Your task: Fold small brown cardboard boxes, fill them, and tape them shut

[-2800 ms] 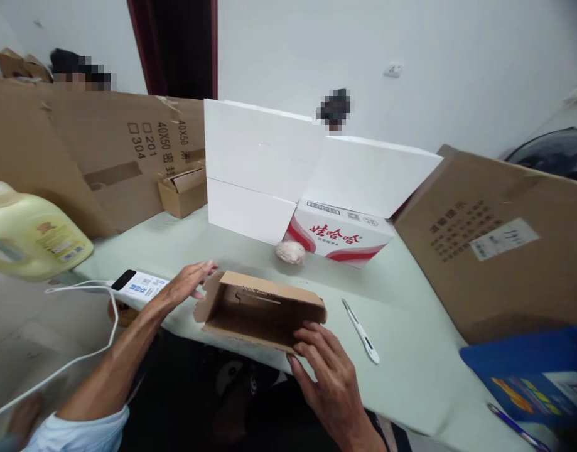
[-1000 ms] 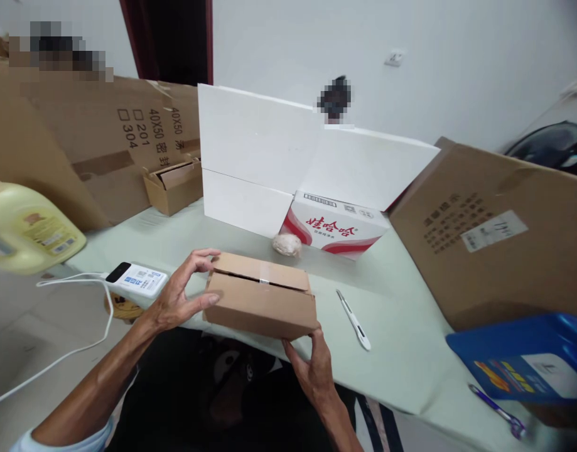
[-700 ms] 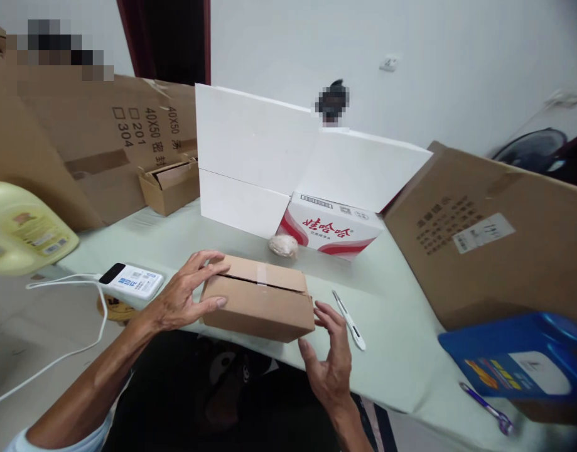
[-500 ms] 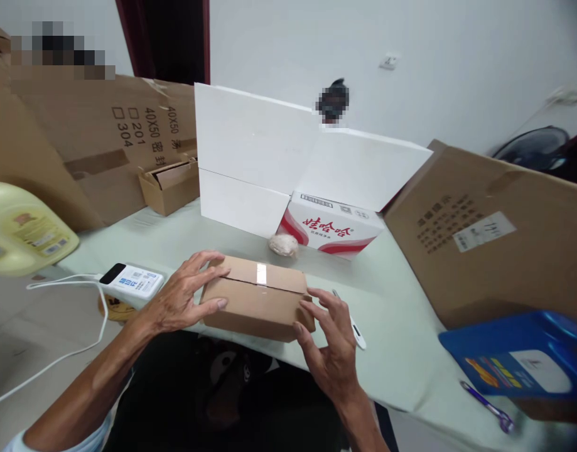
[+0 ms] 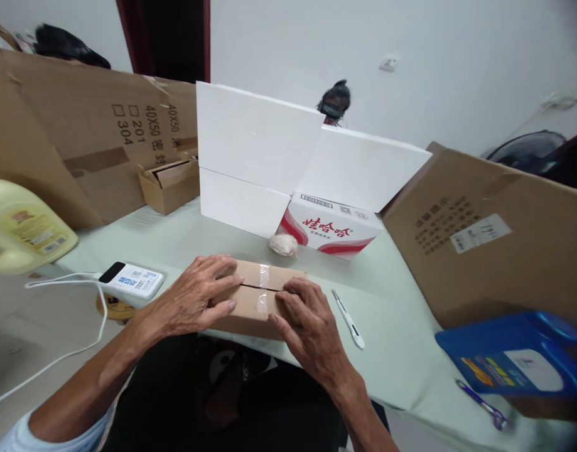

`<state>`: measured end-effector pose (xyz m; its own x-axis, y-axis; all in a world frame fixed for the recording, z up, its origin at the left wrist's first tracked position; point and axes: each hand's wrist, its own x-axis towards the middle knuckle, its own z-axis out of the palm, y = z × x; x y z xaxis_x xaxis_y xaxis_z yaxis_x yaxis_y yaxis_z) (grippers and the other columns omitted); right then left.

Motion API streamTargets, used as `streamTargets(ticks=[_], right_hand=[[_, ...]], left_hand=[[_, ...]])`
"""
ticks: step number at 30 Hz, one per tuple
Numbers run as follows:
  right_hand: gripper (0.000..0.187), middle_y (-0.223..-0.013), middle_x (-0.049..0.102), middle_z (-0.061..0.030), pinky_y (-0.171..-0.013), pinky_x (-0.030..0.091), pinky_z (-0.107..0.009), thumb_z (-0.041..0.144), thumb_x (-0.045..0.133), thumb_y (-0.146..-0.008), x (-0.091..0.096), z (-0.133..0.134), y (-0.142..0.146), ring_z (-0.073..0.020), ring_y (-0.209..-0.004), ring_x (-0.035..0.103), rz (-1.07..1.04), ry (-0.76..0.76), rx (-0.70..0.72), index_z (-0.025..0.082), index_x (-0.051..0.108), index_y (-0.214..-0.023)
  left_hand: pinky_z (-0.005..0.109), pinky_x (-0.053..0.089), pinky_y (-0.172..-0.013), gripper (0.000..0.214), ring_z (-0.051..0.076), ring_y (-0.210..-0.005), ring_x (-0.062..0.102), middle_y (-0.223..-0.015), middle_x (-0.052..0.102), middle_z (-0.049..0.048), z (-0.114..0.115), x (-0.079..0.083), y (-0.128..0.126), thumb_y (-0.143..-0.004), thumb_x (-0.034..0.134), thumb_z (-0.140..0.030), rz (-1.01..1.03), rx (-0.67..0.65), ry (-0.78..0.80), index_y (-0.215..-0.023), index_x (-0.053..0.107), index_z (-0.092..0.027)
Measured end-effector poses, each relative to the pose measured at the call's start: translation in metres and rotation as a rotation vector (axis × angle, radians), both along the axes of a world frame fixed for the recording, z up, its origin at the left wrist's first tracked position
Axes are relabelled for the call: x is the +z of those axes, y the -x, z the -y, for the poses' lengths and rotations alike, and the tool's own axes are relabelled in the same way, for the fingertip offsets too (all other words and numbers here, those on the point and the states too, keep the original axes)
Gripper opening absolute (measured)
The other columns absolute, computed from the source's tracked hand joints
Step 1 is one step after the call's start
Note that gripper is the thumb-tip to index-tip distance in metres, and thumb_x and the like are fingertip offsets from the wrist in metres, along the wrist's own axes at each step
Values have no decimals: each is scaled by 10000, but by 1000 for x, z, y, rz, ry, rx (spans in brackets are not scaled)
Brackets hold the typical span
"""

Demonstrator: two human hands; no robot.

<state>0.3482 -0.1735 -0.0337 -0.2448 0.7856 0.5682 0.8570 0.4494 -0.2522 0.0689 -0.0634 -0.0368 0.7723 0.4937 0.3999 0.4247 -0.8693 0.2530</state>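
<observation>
A small brown cardboard box (image 5: 250, 326) lies at the table's near edge, its two top flaps meeting at a narrow seam. Strips of clear tape (image 5: 263, 290) cross that seam. My left hand (image 5: 201, 295) rests on the left part of the lid, fingers and thumb apart on either side of the seam. On the right part lies my right hand (image 5: 307, 317), fingers bent and spread, its tips near the seam. Neither hand wraps round the box. A white craft knife (image 5: 348, 319) lies on the table right of my right hand.
White panels (image 5: 255, 144) stand behind a red-and-white carton (image 5: 335, 226) and a plastic-wrapped lump (image 5: 283, 245). A white power bank (image 5: 132, 280) with a cable is at left, near a yellow jug (image 5: 29, 226). A blue bottle (image 5: 514, 355) and purple razor-like tool (image 5: 483, 405) lie right.
My right hand has moved left from the box's right end onto its lid. My left hand has shifted slightly right. The craft knife now shows fully.
</observation>
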Motion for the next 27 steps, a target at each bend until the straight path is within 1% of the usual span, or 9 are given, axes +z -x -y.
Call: streamTargets(ticks=[6,8,12,14,17,19,21,24,27], right_hand=[[143,-1346,660,-137,-1145,519,-530,296,672,-1062,1,-5,1,-329,-1345,596,31,76,12,233,681,-1189],[161,-1371,653,-143,-1165,509,-551,296,661,-1065,-1,-5,2,-329,-1343,600,19,78,13,229,672,-1211],[199,-1423,644,-146,-1180,506,-560,285,648,-1061,-5,0,7,-335,-1368,603,-23,41,17,240,660,-1254],[234,-1442,643,-134,-1189,508,-557,300,659,-1053,-7,3,7,-340,-1379,609,-45,14,43,260,654,-1284],[276,-1454,639,-119,-1141,559,-504,311,621,-1073,-18,6,-12,-321,-1353,639,-126,-52,29,276,637,-1346],[275,-1409,660,-125,-1084,585,-483,299,570,-1095,-34,6,-43,-311,-1300,661,-129,-128,-105,262,643,-1357],[257,-1310,699,-152,-1055,579,-526,337,571,-1091,-56,6,-85,-340,-1230,665,-22,-168,-337,218,675,-1293],[288,-1238,706,-223,-901,590,-532,358,563,-1050,-91,8,-148,-385,-1129,658,155,135,-667,149,707,-1187],[205,-1155,710,-225,-837,554,-484,309,580,-1013,-112,12,-182,-365,-1068,644,204,442,-856,158,707,-1072]], left_hand=[[545,458,-1089,329,369,-1416,555,-1478,627,131,3,2,-7,-1049,591,-268,-35,-28,76,-1362,693,-273],[577,447,-1113,393,397,-1452,529,-1524,602,140,1,-2,-6,-1025,675,-344,-53,-32,103,-1415,673,-293],[672,401,-1171,903,486,-1557,402,-1728,399,183,-7,-11,2,-800,932,-552,-91,3,162,-1582,533,-340],[638,424,-1179,981,459,-1530,434,-1714,403,185,-11,-12,4,-745,974,-480,-78,-6,189,-1592,503,-327],[572,465,-1159,904,407,-1423,512,-1593,504,170,-12,-6,6,-724,957,-344,-11,-35,157,-1526,542,-284],[581,468,-1142,854,410,-1387,523,-1567,514,169,-11,-3,5,-720,935,-302,22,-19,95,-1490,567,-273],[594,468,-1133,842,418,-1383,520,-1580,501,171,-10,-2,5,-721,915,-271,24,-4,65,-1488,568,-275],[614,471,-1130,873,426,-1398,511,-1602,486,180,-11,-9,3,-718,905,-251,11,-2,83,-1510,540,-273],[649,470,-1124,886,444,-1423,497,-1623,471,198,-15,-18,1,-728,913,-280,2,11,105,-1519,515,-270]])
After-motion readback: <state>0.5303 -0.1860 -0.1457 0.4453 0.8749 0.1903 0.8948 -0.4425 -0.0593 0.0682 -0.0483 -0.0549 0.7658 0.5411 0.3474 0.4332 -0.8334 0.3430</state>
